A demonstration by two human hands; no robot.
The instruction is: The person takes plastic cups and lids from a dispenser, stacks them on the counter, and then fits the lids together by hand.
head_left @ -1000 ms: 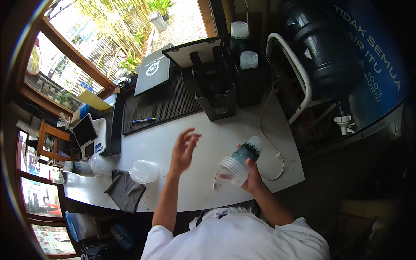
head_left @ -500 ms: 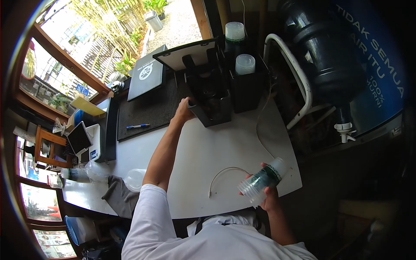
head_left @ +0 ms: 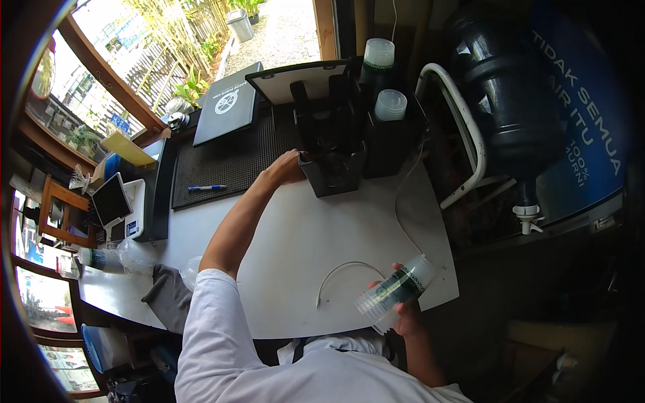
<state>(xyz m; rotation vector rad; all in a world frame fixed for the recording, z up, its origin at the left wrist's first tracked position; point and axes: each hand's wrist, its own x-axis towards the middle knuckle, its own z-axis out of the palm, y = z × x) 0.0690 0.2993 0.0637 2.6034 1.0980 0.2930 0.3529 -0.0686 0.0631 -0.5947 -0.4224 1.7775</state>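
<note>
At a white table (head_left: pixel 282 269), we see a person's right hand (head_left: pixel 410 319) wrapped around a stack of clear plastic cups (head_left: pixel 400 289) with green print, held tilted near the table's near right corner beside a white cable (head_left: pixel 353 262). The left hand (head_left: pixel 287 168) is at the left side of an open black box (head_left: pixel 334 183), its fingertips hidden, and we cannot tell whether they grip it. Beyond, we find a blue pen (head_left: pixel 206 187) on a dark textured mat (head_left: pixel 228 163) and more cups (head_left: pixel 390 105) in a black holder (head_left: pixel 386 151).
</note>
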